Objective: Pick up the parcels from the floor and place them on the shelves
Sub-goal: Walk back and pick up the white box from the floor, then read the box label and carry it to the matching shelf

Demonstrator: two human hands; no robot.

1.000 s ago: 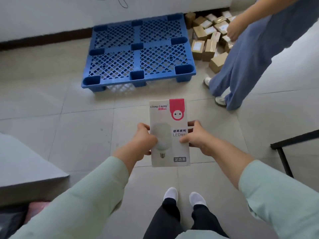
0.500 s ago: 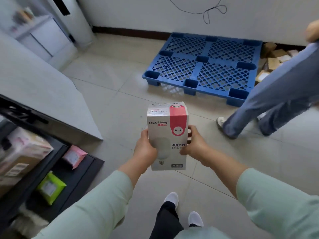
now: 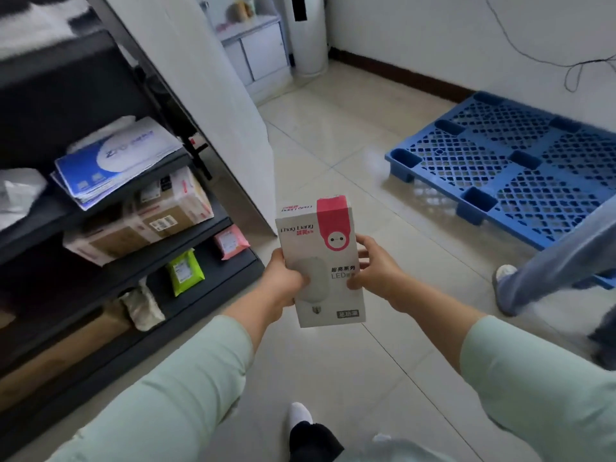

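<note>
A white LED bulb box [image 3: 321,258] with a pink-red stripe stands upright in front of me, above the tiled floor. My left hand [image 3: 285,280] grips its left side and my right hand [image 3: 375,268] grips its right side. The black shelves [image 3: 100,201] stand to my left, a short way from the box. They hold blue-white flat mailers [image 3: 113,161], a taped brown carton [image 3: 150,225], a pink packet [image 3: 230,241] and a green packet [image 3: 185,271].
A blue plastic pallet [image 3: 520,168] lies on the floor at the right. Another person's legs in blue trousers [image 3: 560,261] stand beside it. A white panel [image 3: 213,95] flanks the shelves, with a white cabinet [image 3: 256,51] and a tall white cylinder [image 3: 308,35] beyond.
My view has swung left from the pallet and the floor parcels to the shelves. Both hands keep hold of the bulb box, carried closer to the shelves.
</note>
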